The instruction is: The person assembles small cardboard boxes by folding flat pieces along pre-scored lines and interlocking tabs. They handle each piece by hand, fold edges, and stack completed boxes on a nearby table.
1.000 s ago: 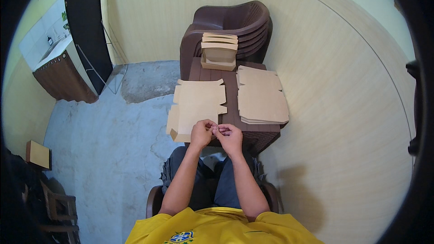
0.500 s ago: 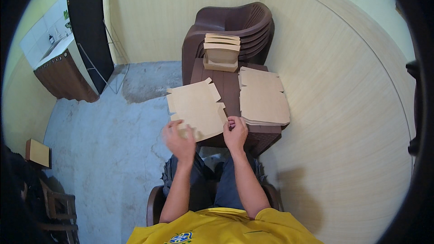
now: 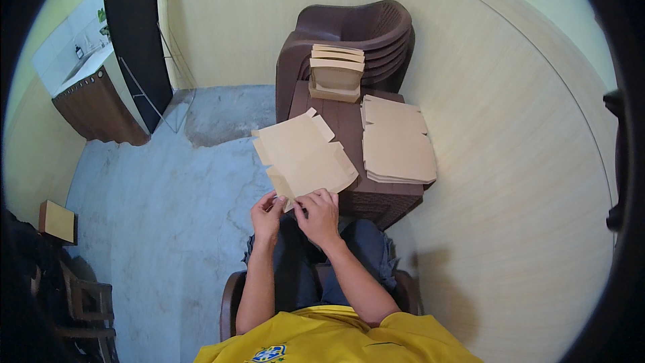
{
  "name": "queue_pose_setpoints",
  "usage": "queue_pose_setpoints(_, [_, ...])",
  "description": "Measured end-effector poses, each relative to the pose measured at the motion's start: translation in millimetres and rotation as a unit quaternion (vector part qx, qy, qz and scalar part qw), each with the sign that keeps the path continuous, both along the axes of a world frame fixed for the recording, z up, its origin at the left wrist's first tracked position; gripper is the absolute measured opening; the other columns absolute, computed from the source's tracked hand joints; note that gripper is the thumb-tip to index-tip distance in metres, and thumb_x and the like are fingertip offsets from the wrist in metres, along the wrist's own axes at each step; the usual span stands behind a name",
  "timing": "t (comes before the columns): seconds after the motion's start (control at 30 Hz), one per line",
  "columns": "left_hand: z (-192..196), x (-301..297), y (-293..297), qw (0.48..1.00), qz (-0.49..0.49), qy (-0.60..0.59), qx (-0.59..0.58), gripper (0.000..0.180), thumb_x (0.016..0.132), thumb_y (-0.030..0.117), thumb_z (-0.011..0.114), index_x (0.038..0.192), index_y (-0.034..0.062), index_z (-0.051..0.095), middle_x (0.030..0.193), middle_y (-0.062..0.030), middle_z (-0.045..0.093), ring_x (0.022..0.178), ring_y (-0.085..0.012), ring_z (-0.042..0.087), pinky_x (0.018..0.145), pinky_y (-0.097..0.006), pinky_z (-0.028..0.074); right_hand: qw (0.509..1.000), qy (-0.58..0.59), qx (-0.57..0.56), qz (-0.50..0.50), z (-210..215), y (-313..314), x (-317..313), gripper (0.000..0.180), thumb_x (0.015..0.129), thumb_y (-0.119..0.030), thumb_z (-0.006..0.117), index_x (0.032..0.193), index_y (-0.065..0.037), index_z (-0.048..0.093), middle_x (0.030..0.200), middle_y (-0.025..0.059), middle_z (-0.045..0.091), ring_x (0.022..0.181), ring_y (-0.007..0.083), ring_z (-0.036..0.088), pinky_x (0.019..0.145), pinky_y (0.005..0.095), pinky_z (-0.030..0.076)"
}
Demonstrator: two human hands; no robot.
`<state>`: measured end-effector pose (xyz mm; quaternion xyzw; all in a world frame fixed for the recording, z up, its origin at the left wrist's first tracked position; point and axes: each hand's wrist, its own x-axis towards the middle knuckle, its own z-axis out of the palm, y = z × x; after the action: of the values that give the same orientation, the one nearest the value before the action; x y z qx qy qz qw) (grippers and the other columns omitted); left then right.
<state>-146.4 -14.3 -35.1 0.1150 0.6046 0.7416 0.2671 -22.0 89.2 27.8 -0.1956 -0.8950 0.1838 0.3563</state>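
A flat tan cardboard box blank (image 3: 306,151) with notched edges and small flaps lies tilted in front of me, partly over the brown table (image 3: 379,203) and partly past its left side. My left hand (image 3: 267,218) pinches the blank's near-left corner between thumb and fingers. Beside it, my right hand (image 3: 318,216) is closed on the near edge, fingers on top and thumb toward the left hand. Both hands are close together at this edge. To the right, a stack of flat cardboard blanks (image 3: 398,141) rests on the table.
Several folded cardboard boxes (image 3: 336,79) stand nested at the table's far end. Behind them rise stacked brown plastic chairs (image 3: 356,23). A wood-patterned wall (image 3: 510,161) runs along the right. Far left is a sink counter (image 3: 101,104) with a brown curtain.
My right hand has moved left from the blank's right edge to its near edge. My left hand has closed on the corner. The blank has turned, and its near edge now bends up.
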Motion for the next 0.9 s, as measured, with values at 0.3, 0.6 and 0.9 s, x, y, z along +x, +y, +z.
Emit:
queue_pose_setpoints(0.3, [39.0, 46.9, 20.0, 0.986, -0.045, -0.158, 0.042, 0.049, 0.106, 0.008, 0.074, 0.154, 0.0092, 0.061, 0.117, -0.0078, 0.076, 0.104, -0.0174, 0.073, 0.087, -0.035, 0.065, 0.994, -0.004, -0.112, 0.001, -4.1, 29.1, 21.4, 0.018, 0.096, -0.024, 0.081, 0.104, -0.008, 0.084, 0.106, 0.0069, 0.080, 0.109, 0.0278, 0.071, 0.107, 0.0466, 0.040])
queue_pose_setpoints(0.6, [39.3, 67.0, 37.8, 0.979, -0.028, -0.157, 0.127, 0.052, 0.107, 0.000, 0.071, 0.156, 0.0013, 0.054, 0.113, -0.0103, 0.078, 0.103, -0.0185, 0.075, 0.092, -0.037, 0.066, 0.982, -0.003, -0.189, 0.025, 5.6, 43.3, 40.3, 0.019, 0.090, -0.011, 0.079, 0.106, -0.001, 0.083, 0.100, 0.0144, 0.078, 0.100, 0.0321, 0.073, 0.095, 0.0426, 0.055])
queue_pose_setpoints(0.9, [35.7, 73.6, 47.2, 0.996, 0.019, -0.059, 0.059, 0.045, 0.101, -0.001, 0.077, 0.143, -0.0029, 0.063, 0.106, -0.0105, 0.079, 0.094, -0.0147, 0.076, 0.084, -0.031, 0.064, 0.985, 0.000, -0.169, 0.033, 8.8, 43.7, 44.2, 0.022, 0.088, -0.009, 0.082, 0.108, 0.000, 0.083, 0.098, 0.0145, 0.079, 0.097, 0.0323, 0.075, 0.092, 0.0426, 0.057])
